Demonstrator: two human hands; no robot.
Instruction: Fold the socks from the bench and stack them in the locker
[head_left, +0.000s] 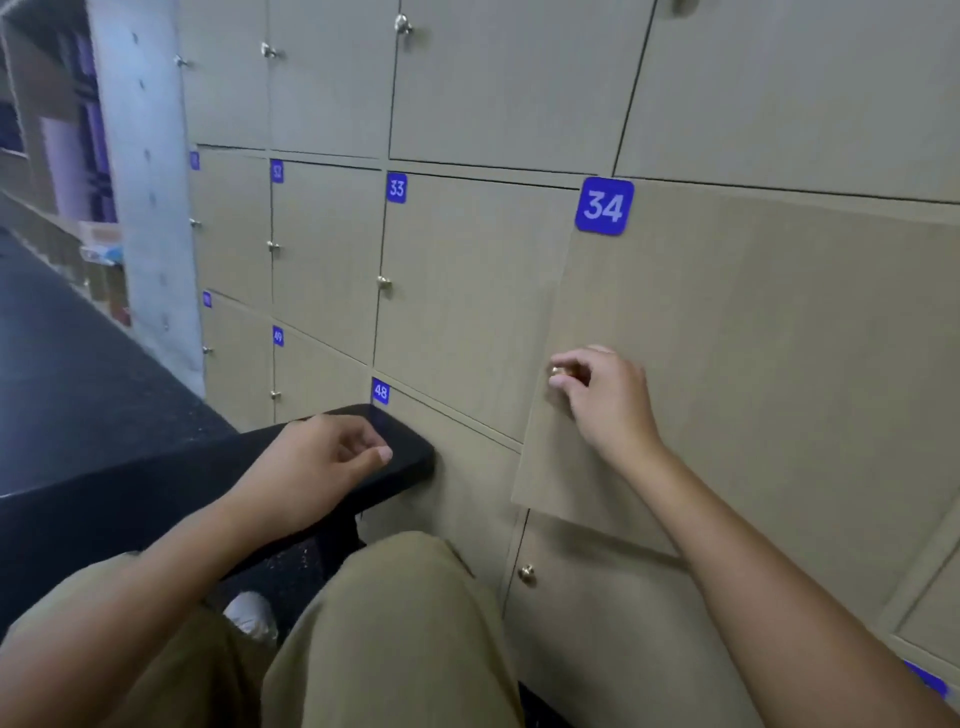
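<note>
Two hands are at work, and neither one holds a sock. Nearest the camera, the person's knees in tan trousers (384, 623) fill the bottom of the view, with a pale shoe (252, 616) showing between them. Just beyond, the left hand (317, 462) hangs over the end of the black tabletop (410, 457), fingers loosely curled with nothing in them; whether it touches the surface I cannot tell. Farther out, the right hand (602, 395) pinches the small brass knob (558, 371) of the locker door (753, 364) marked with the blue 34 plate (604, 206), thumb and fingertips closed round it, wrist bent slightly and forearm reaching up from the lower right. That door stands out from the row, its left edge swung clear of door 33 (467, 301) beside it.

No socks show anywhere, on the visible end of the tabletop or elsewhere, and the locker's inside is hidden behind the door. So the step in hand appears to concern the locker door itself; whether it is being opened or closed cannot be judged. If opening, the next move calls for a wider swing, then a turn toward the tabletop for the socks.
</note>
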